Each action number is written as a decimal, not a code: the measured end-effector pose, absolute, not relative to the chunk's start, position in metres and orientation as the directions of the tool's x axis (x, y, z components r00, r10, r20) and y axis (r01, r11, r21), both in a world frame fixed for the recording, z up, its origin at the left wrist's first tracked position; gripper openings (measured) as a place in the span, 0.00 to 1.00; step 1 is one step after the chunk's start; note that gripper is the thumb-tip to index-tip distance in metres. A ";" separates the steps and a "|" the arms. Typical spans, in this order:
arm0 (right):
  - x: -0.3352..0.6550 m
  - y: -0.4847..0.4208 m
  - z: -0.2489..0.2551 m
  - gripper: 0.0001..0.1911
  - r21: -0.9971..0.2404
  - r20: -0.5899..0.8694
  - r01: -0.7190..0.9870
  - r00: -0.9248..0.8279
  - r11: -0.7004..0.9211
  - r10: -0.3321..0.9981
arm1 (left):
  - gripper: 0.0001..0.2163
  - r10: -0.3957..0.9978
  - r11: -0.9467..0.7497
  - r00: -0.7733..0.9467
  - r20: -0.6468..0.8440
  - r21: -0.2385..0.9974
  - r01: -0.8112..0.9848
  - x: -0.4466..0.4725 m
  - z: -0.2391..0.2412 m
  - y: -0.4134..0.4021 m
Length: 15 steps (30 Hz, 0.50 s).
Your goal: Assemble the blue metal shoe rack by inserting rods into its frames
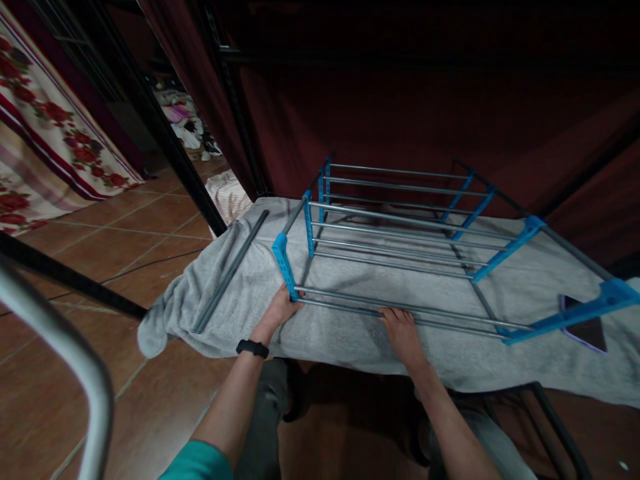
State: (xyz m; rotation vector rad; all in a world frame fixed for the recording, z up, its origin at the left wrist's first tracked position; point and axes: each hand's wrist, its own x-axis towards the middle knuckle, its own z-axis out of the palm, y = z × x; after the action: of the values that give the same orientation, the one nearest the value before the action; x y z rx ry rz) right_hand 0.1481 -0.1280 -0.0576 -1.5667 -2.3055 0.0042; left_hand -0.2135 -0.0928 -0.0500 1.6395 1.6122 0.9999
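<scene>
A rack of grey metal tubes (pixel 410 214) joined by blue plastic brackets lies on a grey cloth. My left hand (pixel 281 308) is closed around the lower end of the front-left blue bracket (pixel 285 267), where the front tubes enter it. Along the front edge, my right hand (pixel 401 333) has its fingers curled over the lower front tube (pixel 345 307). The front-right blue bracket (pixel 565 322) leans outward at the right. To the left of the rack, a loose grey tube (pixel 230 273) rests on the cloth, apart from both hands.
Grey cloth (pixel 345 340) covers the work surface. A phone (pixel 585 327) lies beneath the right bracket. Black frame posts (pixel 165 133) and a dark red curtain (pixel 390 120) stand behind. At the lower left is a curved white tube (pixel 95 373); a black metal frame (pixel 555 420) is lower right.
</scene>
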 end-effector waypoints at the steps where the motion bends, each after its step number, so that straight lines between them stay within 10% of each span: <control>1: 0.148 -0.128 -0.058 0.13 -0.197 0.282 0.898 -0.332 0.393 0.900 | 0.08 0.995 -0.058 -0.038 0.092 0.849 0.525 -0.213 -0.049 -0.093; 15: 0.150 -0.122 -0.061 0.12 -0.205 0.267 0.880 -0.371 0.428 0.890 | 0.08 0.990 -0.065 -0.072 0.124 0.834 0.549 -0.209 -0.047 -0.095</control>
State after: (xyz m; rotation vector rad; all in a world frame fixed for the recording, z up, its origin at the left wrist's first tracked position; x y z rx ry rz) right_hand 0.1498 -0.1215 -0.0613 -1.5191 -2.3518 0.0390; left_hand -0.2086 -0.0950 -0.0466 1.6545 1.6623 1.0340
